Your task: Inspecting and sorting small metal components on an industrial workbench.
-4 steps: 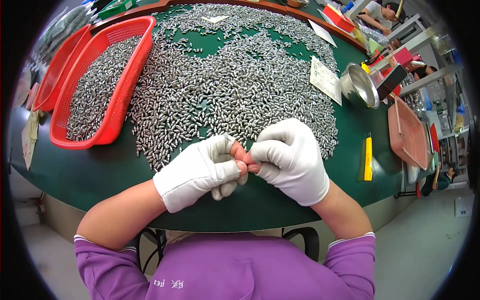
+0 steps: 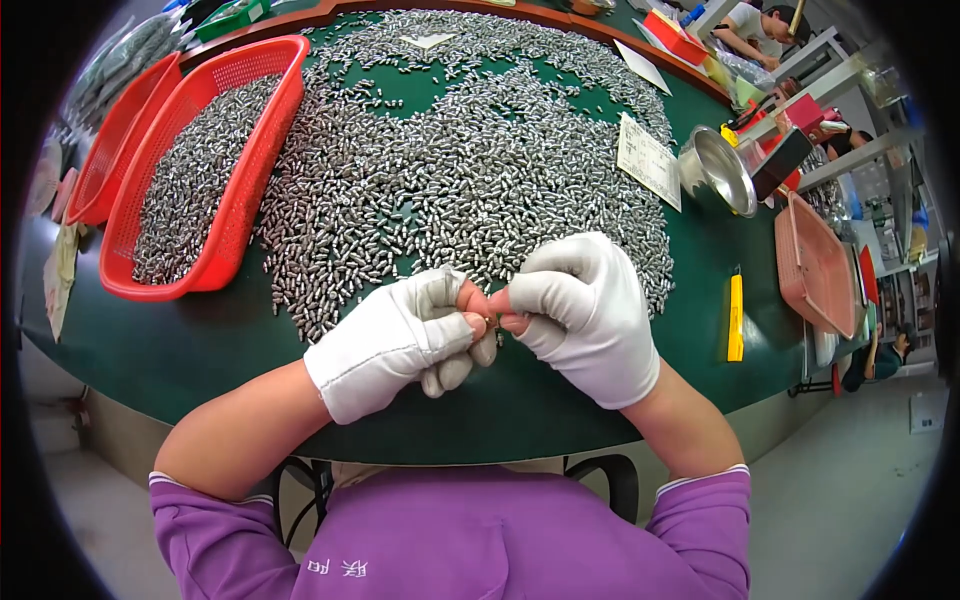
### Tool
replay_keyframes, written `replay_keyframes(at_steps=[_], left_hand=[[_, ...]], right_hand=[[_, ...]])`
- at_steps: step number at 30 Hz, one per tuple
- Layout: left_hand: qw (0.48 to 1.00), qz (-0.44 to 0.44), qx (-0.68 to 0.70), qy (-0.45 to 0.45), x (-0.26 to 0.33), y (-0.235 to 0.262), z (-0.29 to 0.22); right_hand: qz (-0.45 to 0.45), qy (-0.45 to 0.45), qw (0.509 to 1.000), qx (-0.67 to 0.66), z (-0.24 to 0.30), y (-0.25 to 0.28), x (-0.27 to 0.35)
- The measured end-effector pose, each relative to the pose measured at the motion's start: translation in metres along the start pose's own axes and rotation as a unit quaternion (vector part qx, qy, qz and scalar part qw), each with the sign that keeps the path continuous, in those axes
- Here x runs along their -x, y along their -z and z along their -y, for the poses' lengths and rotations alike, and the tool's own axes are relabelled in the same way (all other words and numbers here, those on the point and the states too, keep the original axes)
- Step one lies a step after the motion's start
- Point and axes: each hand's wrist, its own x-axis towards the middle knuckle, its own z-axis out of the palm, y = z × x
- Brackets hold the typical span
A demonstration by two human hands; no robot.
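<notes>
White-gloved left hand (image 2: 400, 345) and right hand (image 2: 590, 320) are pinched closed, face to face, anything gripped too small to tell, beside tapered silver metal pieces (image 2: 470, 170) spread, seemingly for easy reach, across a green table (image 2: 690, 345).

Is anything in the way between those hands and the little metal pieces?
Nothing visible: the left hand and right hand are by the near edge of the metal pieces. The filled red basket stands off left, the yellow tool off right.
</notes>
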Motion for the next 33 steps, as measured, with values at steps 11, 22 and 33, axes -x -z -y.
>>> replay_keyframes(at_steps=[11, 22, 33], left_hand=[[0.999, 0.007, 0.032, -0.012, -0.002, 0.002, 0.002], [0.997, 0.012, 0.066, -0.032, -0.002, 0.006, 0.002], [0.997, 0.009, 0.067, -0.042, -0.001, 0.002, 0.002]], right_hand=[[0.010, 0.036, 0.998, 0.047, -0.002, 0.001, -0.002], [-0.031, -0.007, 0.990, 0.137, -0.006, 0.009, 0.002], [0.003, 0.064, 0.994, 0.090, -0.005, -0.002, 0.001]])
